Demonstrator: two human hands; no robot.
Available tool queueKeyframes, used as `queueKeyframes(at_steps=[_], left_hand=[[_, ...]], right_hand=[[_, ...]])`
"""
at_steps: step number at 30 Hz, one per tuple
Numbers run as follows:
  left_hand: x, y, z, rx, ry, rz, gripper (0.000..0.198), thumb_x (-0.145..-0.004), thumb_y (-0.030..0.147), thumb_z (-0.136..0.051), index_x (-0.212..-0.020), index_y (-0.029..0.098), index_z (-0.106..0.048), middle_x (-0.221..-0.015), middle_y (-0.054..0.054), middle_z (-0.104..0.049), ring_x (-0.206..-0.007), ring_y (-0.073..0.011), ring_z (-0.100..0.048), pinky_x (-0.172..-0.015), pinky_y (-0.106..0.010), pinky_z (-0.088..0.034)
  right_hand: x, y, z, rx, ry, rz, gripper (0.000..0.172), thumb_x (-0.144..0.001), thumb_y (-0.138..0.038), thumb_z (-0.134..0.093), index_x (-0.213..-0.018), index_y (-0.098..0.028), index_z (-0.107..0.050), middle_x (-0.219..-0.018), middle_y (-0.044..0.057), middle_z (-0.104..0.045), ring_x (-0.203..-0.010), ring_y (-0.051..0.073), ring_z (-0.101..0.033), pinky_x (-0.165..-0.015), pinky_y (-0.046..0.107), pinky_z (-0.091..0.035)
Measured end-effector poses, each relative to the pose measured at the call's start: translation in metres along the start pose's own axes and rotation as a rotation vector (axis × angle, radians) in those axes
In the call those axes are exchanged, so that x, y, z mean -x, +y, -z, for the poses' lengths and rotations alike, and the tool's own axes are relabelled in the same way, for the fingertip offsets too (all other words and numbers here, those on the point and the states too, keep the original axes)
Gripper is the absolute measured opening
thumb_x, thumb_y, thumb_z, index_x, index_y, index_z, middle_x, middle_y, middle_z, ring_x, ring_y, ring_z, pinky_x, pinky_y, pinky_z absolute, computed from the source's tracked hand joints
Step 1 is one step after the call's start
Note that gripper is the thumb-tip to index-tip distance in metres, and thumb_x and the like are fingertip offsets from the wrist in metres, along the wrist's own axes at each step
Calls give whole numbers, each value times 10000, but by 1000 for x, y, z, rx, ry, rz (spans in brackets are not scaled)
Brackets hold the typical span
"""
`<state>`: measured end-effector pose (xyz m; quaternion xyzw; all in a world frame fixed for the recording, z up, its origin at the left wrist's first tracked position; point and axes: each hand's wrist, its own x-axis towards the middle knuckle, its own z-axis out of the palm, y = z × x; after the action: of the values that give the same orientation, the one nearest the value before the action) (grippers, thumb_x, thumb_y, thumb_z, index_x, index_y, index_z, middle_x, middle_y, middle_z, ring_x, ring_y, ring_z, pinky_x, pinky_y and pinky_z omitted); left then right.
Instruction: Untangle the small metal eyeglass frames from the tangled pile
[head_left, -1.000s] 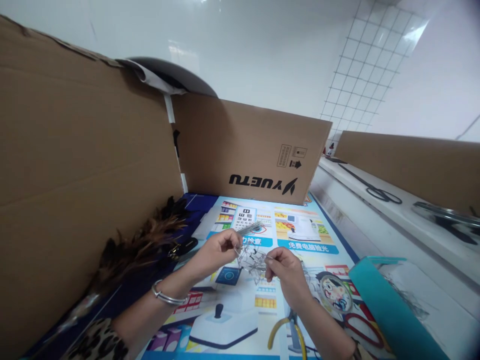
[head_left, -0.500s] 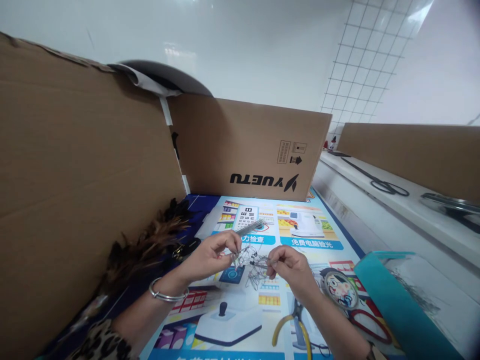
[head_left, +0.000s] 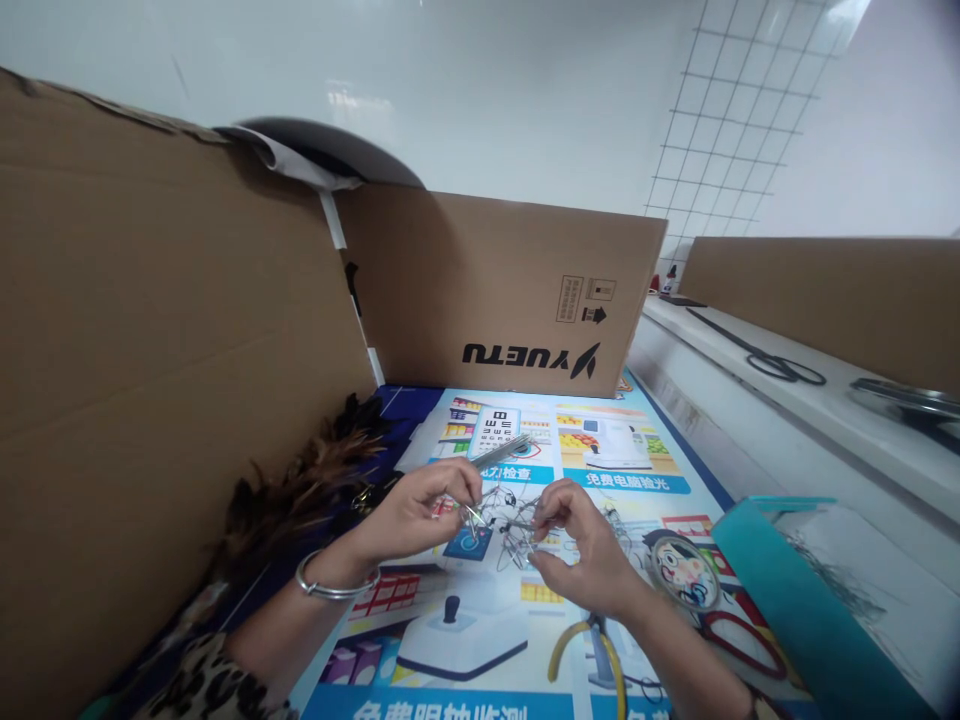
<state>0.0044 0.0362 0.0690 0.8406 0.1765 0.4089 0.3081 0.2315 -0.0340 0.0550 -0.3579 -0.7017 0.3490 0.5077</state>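
Nearest, yellow-handled pliers [head_left: 618, 672] lie on the printed sheet [head_left: 465, 645], on the near side of the wire tangle [head_left: 514, 532]. Right of the tangle sit a turquoise box [head_left: 814, 605] and a round dish [head_left: 684, 572]. The tangle itself is between the hands: the left hand [head_left: 416, 508] pinches its left edge; the right hand's [head_left: 589, 552] thumb and forefinger stand apart at its right edge, though whether they grip a strand is hard to tell. Beyond the tangle stands a cardboard panel [head_left: 487, 285].

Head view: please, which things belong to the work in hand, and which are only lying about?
Probably the work:
wires, between left hand and right hand
teal box, holding similar wires
pliers, untouched

Probably lying about:
feathers
black scissors
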Motion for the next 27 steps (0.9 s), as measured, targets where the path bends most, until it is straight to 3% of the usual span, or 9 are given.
queueKeyframes(at_steps=[5, 9, 15, 27], left_hand=[[-1, 2, -1, -11, -17, -124, 187, -685, -2, -514, -743, 175, -503, -793, -38, -566, -732, -155, -552, -678, -302, -452], [-3, 5, -3, -18, -22, -143, 232, -666, -37, -507, -759, 176, -497, -803, -31, -563, -750, -148, -550, -685, -294, -446], [-1, 6, -5, -28, 4, -67, 228, -669, -44, -497, -736, 174, -481, -807, -28, -550, -745, -141, -542, -689, -288, -435], [0, 5, -10, -2, 38, 108, 131, -724, 33, -510, -702, 158, -479, -802, -30, -542, -732, -127, -528, -690, -268, -420]], right_hand=[[1, 3, -2, -116, 10, -14, 301, -668, -35, -559, -876, -223, -449, -895, 20, -451, -808, 158, -544, -624, 267, -489], [1, 5, -3, -166, 52, -66, 280, -674, -39, -572, -848, -217, -444, -860, 9, -478, -783, 147, -552, -599, 249, -464], [1, 9, -8, -431, 77, -222, 249, -694, -144, -638, -823, -212, -437, -772, -6, -527, -642, 119, -526, -498, 232, -458], [-4, 2, -11, -742, 167, -419, 271, -630, -196, -705, -789, -197, -485, -747, -10, -519, -672, 146, -571, -440, 199, -412]])
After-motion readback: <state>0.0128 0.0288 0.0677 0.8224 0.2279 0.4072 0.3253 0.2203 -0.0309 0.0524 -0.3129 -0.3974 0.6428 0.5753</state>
